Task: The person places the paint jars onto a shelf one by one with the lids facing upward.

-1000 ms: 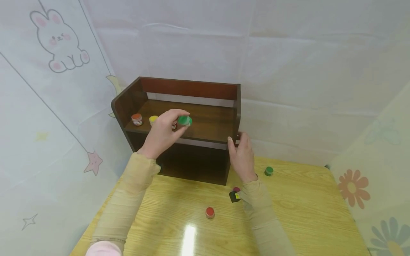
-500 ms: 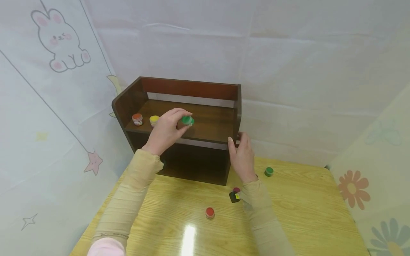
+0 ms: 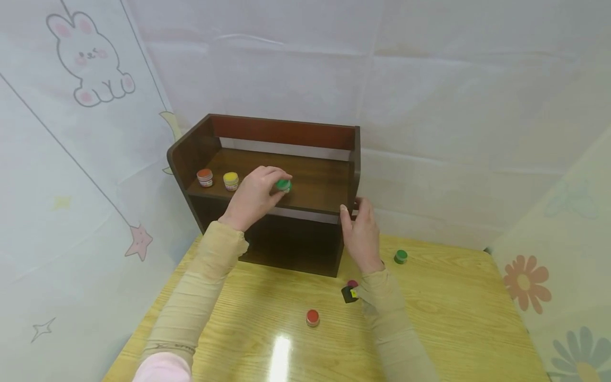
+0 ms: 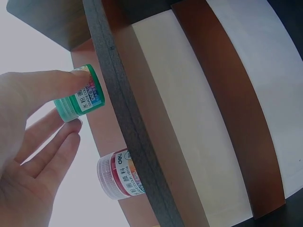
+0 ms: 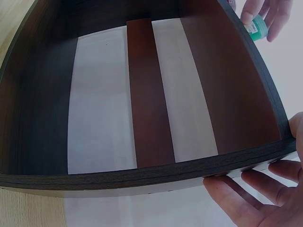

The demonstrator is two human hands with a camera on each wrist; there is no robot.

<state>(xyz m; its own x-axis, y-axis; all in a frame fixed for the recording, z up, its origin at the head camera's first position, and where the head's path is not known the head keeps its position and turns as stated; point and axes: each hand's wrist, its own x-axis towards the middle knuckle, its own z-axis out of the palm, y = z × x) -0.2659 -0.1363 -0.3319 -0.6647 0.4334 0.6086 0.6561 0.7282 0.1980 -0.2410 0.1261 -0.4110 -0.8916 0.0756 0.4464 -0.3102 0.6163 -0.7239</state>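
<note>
My left hand (image 3: 255, 196) pinches a small green-lidded paint jar (image 3: 284, 185) between thumb and fingers, close over the front of the upper board of a dark brown wooden shelf (image 3: 315, 180). In the left wrist view, the label of the green jar (image 4: 87, 97) faces the camera. Beside it on the board, a red paint jar (image 4: 128, 175) pokes past the front edge; my left hand hides that one in the head view. My right hand (image 3: 363, 236) grips the shelf's right side panel, thumb at the front edge and fingers along the outside (image 5: 232, 198).
An orange-lidded jar (image 3: 205, 178) and a yellow-lidded jar (image 3: 231, 181) stand at the board's left. On the wooden table (image 3: 448, 318) are a red jar (image 3: 312, 318), a green jar (image 3: 401, 257) and a magenta-topped jar (image 3: 352, 283) behind a black block (image 3: 350, 294) by my right sleeve.
My left hand has shifted slightly right, then dipped toward the board with the green jar, uncovering more of the yellow-lidded jar. My right hand has stayed on the side panel.
</note>
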